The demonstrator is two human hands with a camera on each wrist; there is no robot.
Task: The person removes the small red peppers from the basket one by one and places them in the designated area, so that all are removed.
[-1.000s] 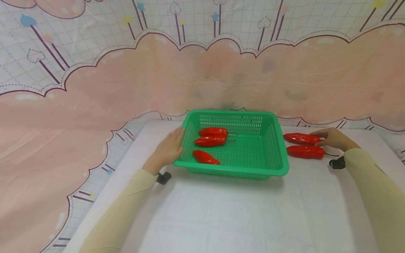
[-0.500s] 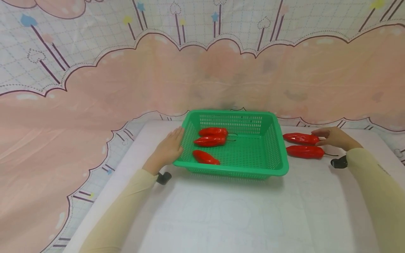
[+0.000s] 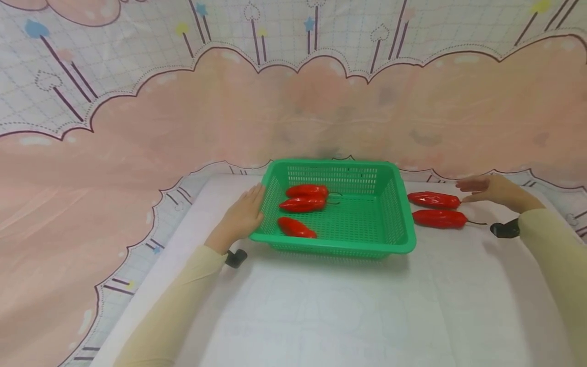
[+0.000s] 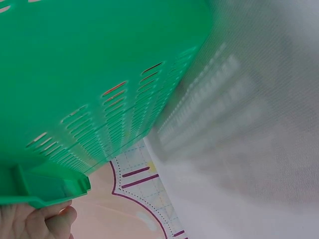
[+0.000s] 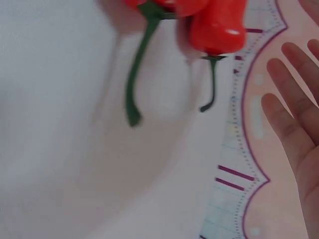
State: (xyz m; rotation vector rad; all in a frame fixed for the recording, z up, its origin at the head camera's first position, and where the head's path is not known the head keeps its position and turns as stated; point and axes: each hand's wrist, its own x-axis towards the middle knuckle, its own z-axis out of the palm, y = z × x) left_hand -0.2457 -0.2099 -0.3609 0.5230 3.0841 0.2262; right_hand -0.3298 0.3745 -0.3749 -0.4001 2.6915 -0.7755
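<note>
At three o'clock from the green basket, two red peppers lie close together on the white bench, a far pepper and a near pepper, both pointing their stems toward three; whether their tips touch the basket wall I cannot tell. Half a second ago the fingers of the right hand were at the stem end of the far pepper; now the hand has drawn back toward three o'clock and stands apart from both, as the right wrist view confirms. Its grip is loose, fingers extended, with hold of nothing. Neither pepper has visibly shifted on the bench, so I judge this a letting-go rather than a pick-up: both lie free, outside the basket. At the basket's nine o'clock side, the left hand has not visibly moved, its straight fingers resting against the rim, its grip curled round nothing in the head view. Within the basket, three more lie on its left half: a rear pepper at ten o'clock, a middle pepper close beside it at nine, and a front pepper at eight.
</note>
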